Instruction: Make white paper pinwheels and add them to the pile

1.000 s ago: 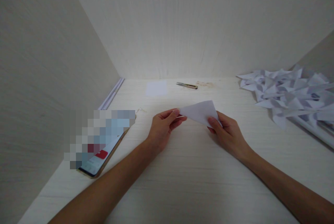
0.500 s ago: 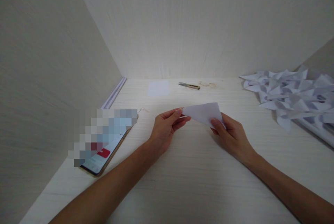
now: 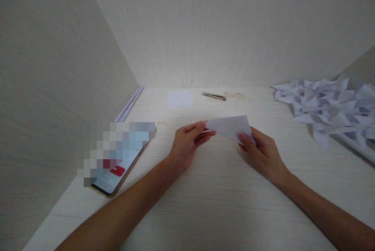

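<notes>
A folded white paper triangle [image 3: 230,127] is held just above the pale wooden desk [image 3: 211,196] between both hands. My left hand [image 3: 189,143] pinches its left tip between thumb and fingers. My right hand [image 3: 260,151] grips its lower right corner, thumb on top. The paper's pointed end faces left and its wider end sits at my right hand.
A phone [image 3: 117,165] with a lit screen lies at the left. A small white paper sheet [image 3: 179,98] and small scissors [image 3: 213,95] lie near the back wall. Several folded paper pieces [image 3: 328,106] are piled at the right. White strips [image 3: 129,104] lean along the left wall.
The hands and paper keep the same grip; the view has shifted slightly, so everything sits a little further right in the picture.
</notes>
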Tool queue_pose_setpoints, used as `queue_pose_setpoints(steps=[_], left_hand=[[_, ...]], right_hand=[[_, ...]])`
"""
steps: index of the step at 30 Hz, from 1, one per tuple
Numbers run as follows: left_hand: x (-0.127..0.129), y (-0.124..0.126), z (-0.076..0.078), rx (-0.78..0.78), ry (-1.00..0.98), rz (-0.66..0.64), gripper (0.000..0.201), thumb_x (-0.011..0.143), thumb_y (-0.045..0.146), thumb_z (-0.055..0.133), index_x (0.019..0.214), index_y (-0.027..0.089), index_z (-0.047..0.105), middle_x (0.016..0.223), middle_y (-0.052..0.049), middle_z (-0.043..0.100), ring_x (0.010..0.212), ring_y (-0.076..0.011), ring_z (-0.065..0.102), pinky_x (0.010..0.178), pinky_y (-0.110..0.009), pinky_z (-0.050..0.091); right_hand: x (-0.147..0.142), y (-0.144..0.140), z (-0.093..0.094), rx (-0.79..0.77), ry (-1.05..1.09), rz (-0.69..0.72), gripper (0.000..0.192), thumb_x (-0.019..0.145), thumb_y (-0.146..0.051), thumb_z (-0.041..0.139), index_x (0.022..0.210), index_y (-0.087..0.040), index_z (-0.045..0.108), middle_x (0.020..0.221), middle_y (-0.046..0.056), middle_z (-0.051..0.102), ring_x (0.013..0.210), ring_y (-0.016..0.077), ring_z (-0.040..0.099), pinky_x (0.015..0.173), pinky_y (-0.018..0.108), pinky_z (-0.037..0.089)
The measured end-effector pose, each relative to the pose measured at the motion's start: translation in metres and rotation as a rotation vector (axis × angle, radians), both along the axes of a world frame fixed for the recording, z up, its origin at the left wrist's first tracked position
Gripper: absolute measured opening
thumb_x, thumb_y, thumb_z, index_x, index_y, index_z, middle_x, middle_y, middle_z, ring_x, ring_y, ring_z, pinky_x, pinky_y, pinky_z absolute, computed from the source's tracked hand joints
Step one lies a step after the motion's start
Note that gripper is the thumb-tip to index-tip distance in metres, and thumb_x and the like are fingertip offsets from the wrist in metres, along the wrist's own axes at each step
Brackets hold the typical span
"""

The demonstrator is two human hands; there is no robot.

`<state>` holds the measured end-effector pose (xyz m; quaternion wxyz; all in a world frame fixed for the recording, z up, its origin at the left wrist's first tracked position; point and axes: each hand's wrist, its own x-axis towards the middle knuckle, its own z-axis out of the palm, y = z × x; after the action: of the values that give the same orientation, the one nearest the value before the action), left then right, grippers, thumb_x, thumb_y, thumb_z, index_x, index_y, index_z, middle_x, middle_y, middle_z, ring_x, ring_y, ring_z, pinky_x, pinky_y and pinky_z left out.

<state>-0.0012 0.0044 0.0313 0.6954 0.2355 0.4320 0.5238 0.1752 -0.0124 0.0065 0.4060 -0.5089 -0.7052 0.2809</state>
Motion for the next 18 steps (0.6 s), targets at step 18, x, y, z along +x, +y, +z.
queue_pose_setpoints(steps=[18], left_hand=[[-0.0024, 0.0031, -0.004, -0.003, -0.032, 0.003, 0.013, 0.074, 0.01, 0.055, 0.065, 0.01, 0.064, 0.061, -0.004, 0.067, 0.054, -0.0086, 0.063, 0.051, -0.014, 0.048]], right_hand=[[-0.0022, 0.0057, -0.0013, -0.15, 0.177, 0.024, 0.032, 0.08, -0.047, 0.042, 0.069, -0.018, 0.048, 0.054, -0.003, 0.038, 0.045, 0.0083, 0.034, 0.039, 0.022, 0.024]])
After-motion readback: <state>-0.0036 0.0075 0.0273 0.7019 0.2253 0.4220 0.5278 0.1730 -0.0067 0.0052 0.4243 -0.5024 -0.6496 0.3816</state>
